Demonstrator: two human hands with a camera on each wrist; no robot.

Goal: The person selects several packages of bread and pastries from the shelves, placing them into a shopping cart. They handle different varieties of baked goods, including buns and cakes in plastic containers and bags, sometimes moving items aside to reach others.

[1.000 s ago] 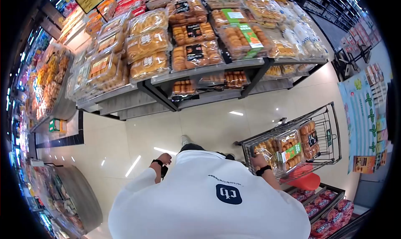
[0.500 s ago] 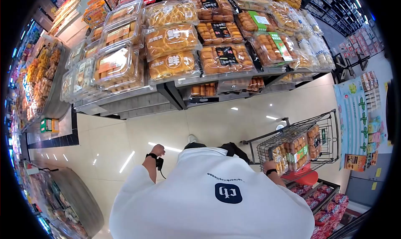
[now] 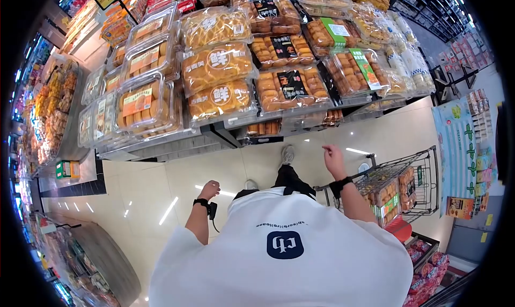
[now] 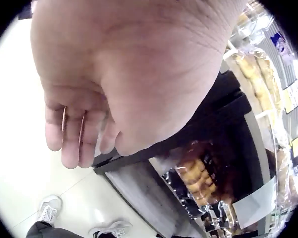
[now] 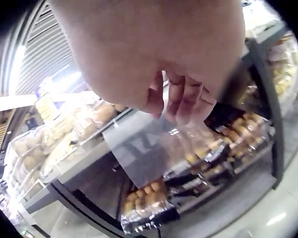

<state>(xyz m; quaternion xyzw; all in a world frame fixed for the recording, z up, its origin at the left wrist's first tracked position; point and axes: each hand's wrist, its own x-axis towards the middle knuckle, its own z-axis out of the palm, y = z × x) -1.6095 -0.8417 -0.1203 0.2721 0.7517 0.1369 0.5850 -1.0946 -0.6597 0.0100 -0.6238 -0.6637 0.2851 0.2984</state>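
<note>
My right hand (image 3: pixel 333 161) hangs in the air between the bread shelf and the cart, its fingers loosely bent around nothing. Beyond it in the right wrist view are packs of small rolls (image 5: pixel 243 134) on the lower shelf, partly behind a clear sheet (image 5: pixel 141 148). My left hand (image 3: pixel 210 189) is over the floor in front of my body, relaxed and holding nothing. On the upper shelf lie yellow-wrapped loaves (image 3: pixel 219 63), black-label roll packs (image 3: pixel 292 87) and green-label roll packs (image 3: pixel 357 71). Clear boxes of buns (image 3: pixel 140 104) are stacked at the left.
A wire shopping cart (image 3: pixel 426 170) stands at my right with bread packs (image 3: pixel 387 197) inside. Behind it are a red plastic thing (image 3: pixel 399 230) and a rack of red packages (image 3: pixel 429 272). A rounded grey display (image 3: pixel 110 253) stands at the left. My shoe (image 3: pixel 288 154) is near the shelf.
My right hand has left the cart and moved forward and left toward the shelf. My left hand has shifted slightly. My right foot has stepped forward, and the shelf is nearer than a second ago.
</note>
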